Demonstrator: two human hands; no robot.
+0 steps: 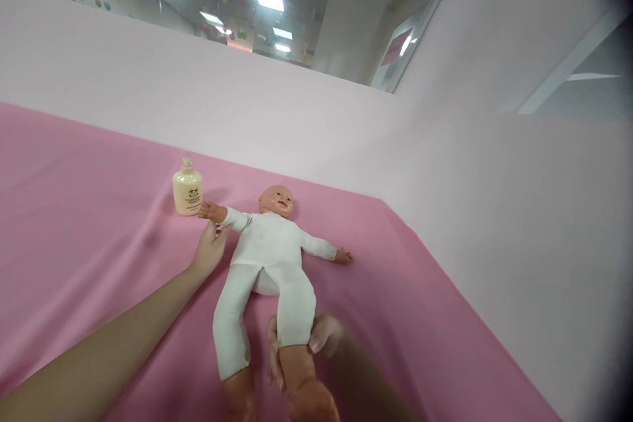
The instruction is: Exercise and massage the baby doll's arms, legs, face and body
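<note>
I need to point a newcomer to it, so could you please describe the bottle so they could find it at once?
Start at the pink cloth covering the surface, then find the baby doll in white lying on its back. The cream-yellow bottle stands upright just beyond the doll's outstretched hand, above the person's left hand. It is the only upright, yellowish thing there.

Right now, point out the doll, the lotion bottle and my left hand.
doll (270,247): head view, white chest.
lotion bottle (187,194): head view, cream body.
left hand (210,249): head view, back of hand.
</note>
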